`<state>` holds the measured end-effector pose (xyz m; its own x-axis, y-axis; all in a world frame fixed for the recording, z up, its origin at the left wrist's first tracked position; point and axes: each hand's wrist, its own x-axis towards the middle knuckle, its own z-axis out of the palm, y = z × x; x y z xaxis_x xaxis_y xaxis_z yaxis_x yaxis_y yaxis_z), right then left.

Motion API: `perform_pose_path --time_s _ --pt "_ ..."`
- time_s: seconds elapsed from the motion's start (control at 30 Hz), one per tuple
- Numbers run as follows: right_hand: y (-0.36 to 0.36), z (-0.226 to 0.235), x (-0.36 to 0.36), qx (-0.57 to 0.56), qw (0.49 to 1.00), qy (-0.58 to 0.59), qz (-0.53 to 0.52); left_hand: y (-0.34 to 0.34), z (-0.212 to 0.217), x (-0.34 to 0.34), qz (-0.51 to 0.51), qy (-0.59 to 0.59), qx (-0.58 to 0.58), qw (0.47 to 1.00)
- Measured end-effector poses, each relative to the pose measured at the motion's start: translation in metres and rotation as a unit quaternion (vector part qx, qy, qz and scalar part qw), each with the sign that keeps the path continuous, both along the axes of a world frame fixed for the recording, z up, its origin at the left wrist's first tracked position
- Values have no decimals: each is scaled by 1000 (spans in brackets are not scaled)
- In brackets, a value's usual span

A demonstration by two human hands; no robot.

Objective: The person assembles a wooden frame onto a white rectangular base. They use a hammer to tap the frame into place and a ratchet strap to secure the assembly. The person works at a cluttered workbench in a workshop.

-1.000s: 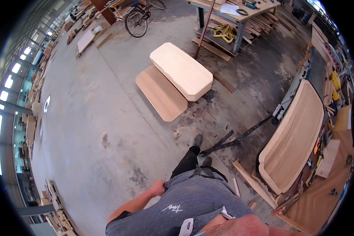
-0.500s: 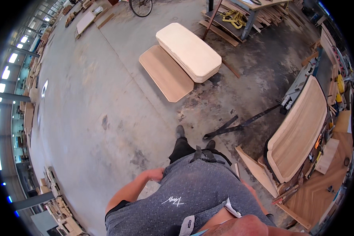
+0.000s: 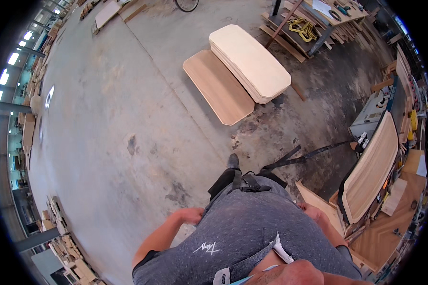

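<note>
I look down at my own body in a grey speckled shirt (image 3: 242, 237) as I stand on a concrete floor (image 3: 128, 118). My left hand (image 3: 190, 216) hangs by my left hip with loosely curled fingers and holds nothing. My right hand (image 3: 314, 211) shows only in part beside my right hip, close to a wooden panel (image 3: 318, 202) on the floor; its fingers are hidden. One dark shoe (image 3: 233, 161) points ahead. A stack of pale rounded boards (image 3: 249, 61) lies further on, with a single tan board (image 3: 218, 85) flat beside it.
A large rounded board (image 3: 371, 171) leans on edge at my right, next to a cluttered bench (image 3: 394, 209). A black strap (image 3: 309, 154) lies on the floor. A workbench (image 3: 318, 19) with yellow straps (image 3: 304, 28) stands at the back. Timber stacks (image 3: 62, 237) line the left.
The board stack has come closer and the view has shifted forward. Both hands have swung in beside my hips. A foot has stepped ahead.
</note>
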<state>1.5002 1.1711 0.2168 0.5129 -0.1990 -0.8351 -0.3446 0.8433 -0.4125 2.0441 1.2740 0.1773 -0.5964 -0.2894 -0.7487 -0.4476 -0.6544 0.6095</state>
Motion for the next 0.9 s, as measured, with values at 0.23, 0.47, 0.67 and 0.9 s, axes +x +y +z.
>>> perform_pose_path --time_s 0.23,0.47,0.67,0.9 --pt "-75 -40 51 72 996 12 42 25 19 39 345 -10 204 916" --pt "-172 0 166 89 995 33 23 23 -7 51 526 -173 176 814" --pt "-264 -61 257 60 993 22 102 -10 -56 115 557 -240 126 785" --pt "-369 -126 380 199 973 -116 11 -131 -81 276 581 -287 71 758"
